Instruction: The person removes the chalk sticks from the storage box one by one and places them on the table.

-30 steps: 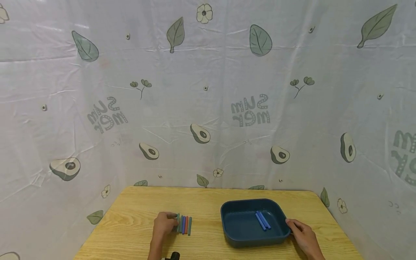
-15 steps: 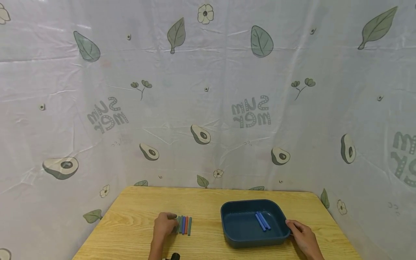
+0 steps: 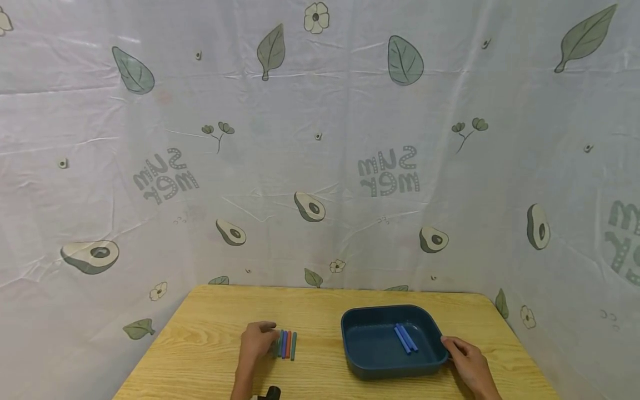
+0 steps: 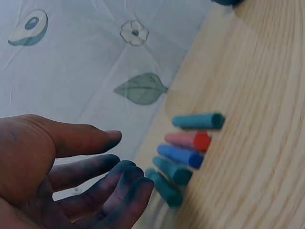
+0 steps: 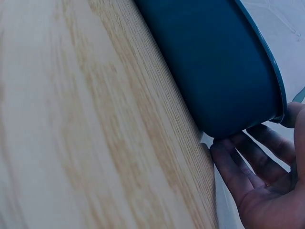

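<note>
A row of coloured chalk sticks lies on the wooden table in the head view: a red stick [image 4: 190, 140], a blue stick [image 4: 180, 156] and several teal-green ones, such as the teal stick [image 4: 199, 120] at one end. Beside the row's left end is my left hand [image 3: 257, 340]; its fingers are loosely bent, with nothing between thumb and fingers. Dark colour stains its fingertips [image 4: 138, 191]. My right hand [image 3: 469, 364] holds the right end of a dark blue rectangular pan [image 3: 372, 361], thumb at the rim and fingers against the outer wall.
Inside the pan, towards its right side, lie several blue sticks [image 3: 406, 338]. The wooden table [image 3: 310, 303] ends at a patterned white sheet [image 3: 320, 166] behind and at both sides. A small black object [image 3: 273, 392] shows near my left forearm.
My left hand has shifted slightly right and away from me, covering more of the row's left end. The right hand and the pan stay in place.
</note>
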